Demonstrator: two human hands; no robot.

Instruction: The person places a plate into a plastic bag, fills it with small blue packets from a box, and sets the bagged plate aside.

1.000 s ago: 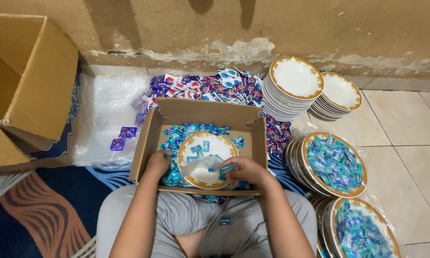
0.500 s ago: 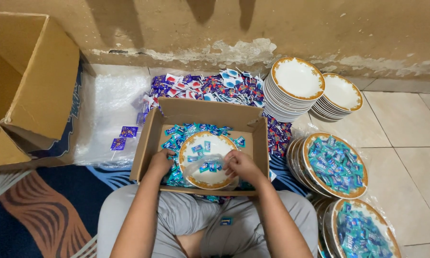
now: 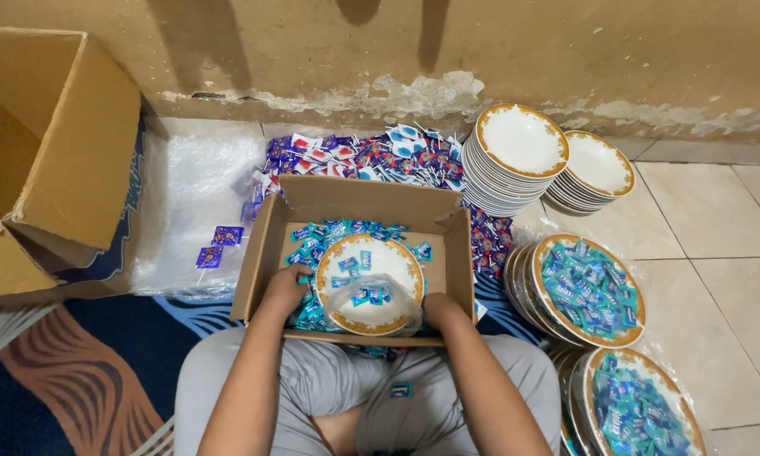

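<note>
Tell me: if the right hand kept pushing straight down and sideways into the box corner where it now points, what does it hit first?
Likely the loose blue candies beside the plate; the right hand is already low in the cardboard box, though depth is unclear.

plate (image 3: 368, 285): glossy ceramic | box (image 3: 367, 201): matt cardboard | bag (image 3: 380, 291): clear plastic | wall (image 3: 397, 51): rough plaster

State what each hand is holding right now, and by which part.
Left hand grips the left rim of the gold-edged plate. Right hand is at its lower right rim by the clear plastic bag; its exact hold cannot be told.
</note>
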